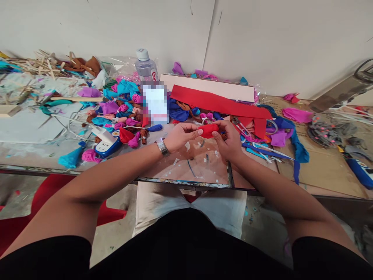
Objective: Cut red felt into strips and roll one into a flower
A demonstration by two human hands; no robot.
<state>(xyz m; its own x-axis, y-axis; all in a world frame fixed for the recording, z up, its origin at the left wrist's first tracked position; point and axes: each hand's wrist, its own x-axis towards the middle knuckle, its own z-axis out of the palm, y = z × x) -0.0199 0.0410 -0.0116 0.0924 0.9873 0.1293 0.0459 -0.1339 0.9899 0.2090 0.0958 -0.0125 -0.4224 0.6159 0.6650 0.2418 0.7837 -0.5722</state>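
Between my two hands, above the table near its front edge, is a small rolled piece of red fabric (208, 131). My left hand (183, 136) pinches its left end between thumb and fingers, with a metal watch on that wrist. At the right end my right hand (227, 139) is closed on the same piece, thumb in front. Just behind the hands, a long red fabric strip (215, 102) lies over other materials. Small knotted fabric pieces in pink, blue and brown are heaped left of my hands.
A water bottle (146, 68) stands behind a phone with a blurred screen (155, 104). The white and blue power strip (107, 143) sits left, with cables. Wooden sticks (48, 64) pile up back left. Cardboard (323, 167) and a dark bottle (335, 93) are at the right.
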